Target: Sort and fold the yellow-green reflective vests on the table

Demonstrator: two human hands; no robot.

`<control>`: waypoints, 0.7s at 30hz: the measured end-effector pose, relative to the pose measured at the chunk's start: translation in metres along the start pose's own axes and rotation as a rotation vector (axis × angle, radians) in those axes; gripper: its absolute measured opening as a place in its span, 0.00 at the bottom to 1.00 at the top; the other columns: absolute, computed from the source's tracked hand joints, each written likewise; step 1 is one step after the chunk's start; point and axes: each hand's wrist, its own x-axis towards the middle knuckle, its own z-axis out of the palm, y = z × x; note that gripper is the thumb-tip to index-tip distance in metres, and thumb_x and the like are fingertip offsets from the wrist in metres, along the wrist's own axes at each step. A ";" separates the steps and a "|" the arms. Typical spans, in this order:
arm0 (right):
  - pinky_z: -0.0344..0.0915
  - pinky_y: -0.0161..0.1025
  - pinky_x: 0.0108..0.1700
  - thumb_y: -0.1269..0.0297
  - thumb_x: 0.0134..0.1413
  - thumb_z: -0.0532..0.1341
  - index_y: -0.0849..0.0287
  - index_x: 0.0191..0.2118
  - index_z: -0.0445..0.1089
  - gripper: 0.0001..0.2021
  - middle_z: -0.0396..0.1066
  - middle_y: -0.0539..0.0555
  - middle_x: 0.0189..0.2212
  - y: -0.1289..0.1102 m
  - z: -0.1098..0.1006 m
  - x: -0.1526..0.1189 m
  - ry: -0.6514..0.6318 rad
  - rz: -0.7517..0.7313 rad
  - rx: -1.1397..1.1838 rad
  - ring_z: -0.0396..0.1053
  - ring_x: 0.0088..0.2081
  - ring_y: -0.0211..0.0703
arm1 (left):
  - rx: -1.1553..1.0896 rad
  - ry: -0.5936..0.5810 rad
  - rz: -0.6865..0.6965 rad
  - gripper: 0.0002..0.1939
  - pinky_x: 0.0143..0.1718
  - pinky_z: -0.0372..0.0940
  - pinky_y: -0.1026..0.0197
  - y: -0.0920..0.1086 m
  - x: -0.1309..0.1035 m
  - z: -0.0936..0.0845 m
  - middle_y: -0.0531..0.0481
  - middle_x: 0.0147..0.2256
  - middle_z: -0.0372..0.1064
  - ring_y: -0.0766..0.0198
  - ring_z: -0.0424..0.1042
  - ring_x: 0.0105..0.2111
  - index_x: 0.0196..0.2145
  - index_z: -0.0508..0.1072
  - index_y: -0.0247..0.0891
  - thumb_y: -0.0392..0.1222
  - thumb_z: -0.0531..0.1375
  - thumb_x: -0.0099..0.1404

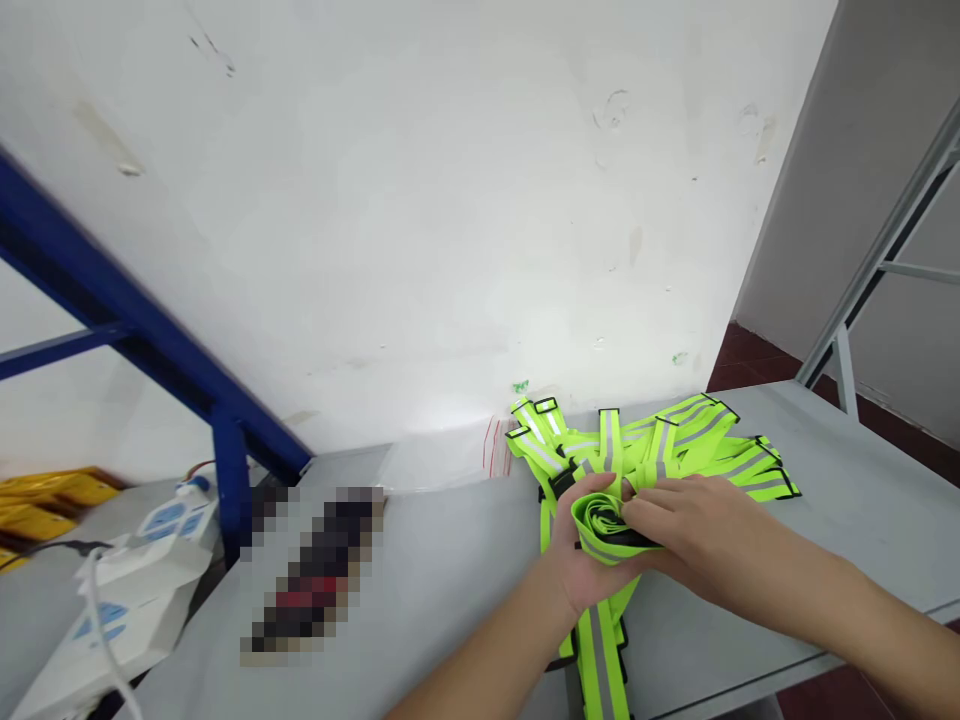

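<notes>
Left hand [581, 560] cups a rolled coil of neon-green strap [604, 522] from below, palm up, fingers curled around the near side of the coil. Right hand [686, 525] lies over the coil from the right, fingertips [634, 505] pressed onto its top edge, so the roll is held between both hands. Strap has a grey reflective stripe along its middle and dark edging at the ends. One loose length runs from the coil down over the near edge of the grey table [840, 520], below the left wrist.

Head view, further findings: just behind the hands, a heap of similar green straps [675, 440] lies spread on the table, touching the coil's far side. A clear plastic bag [442, 455] with a red strip rests flat beside the heap, against the white wall [420, 200]. At far left, a blue metal frame [225, 440] stands, with a white power strip [142, 580] and cable lying near it.
</notes>
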 end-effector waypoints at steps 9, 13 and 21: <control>0.56 0.33 0.27 0.65 0.63 0.56 0.56 0.31 0.68 0.09 0.65 0.51 0.34 0.011 0.016 0.008 -0.155 0.183 0.254 0.65 0.31 0.39 | 0.077 -0.013 -0.119 0.22 0.17 0.53 0.65 0.003 -0.001 -0.006 0.52 0.16 0.63 0.66 0.63 0.16 0.20 0.68 0.35 0.55 0.59 0.62; 0.59 0.42 0.35 0.63 0.59 0.60 0.59 0.37 0.69 0.06 0.66 0.56 0.32 0.005 0.041 0.014 0.051 0.115 -0.137 0.64 0.36 0.49 | -0.034 -0.036 -0.106 0.29 0.17 0.51 0.66 0.005 -0.006 -0.009 0.54 0.13 0.56 0.68 0.59 0.15 0.17 0.63 0.36 0.64 0.56 0.60; 0.54 0.51 0.48 0.66 0.61 0.55 0.62 0.51 0.67 0.14 0.72 0.58 0.45 -0.019 0.072 0.006 0.340 0.130 -0.430 0.63 0.43 0.50 | 0.021 0.115 0.112 0.13 0.22 0.57 0.64 0.001 -0.009 -0.025 0.55 0.16 0.60 0.68 0.61 0.17 0.18 0.63 0.37 0.44 0.61 0.53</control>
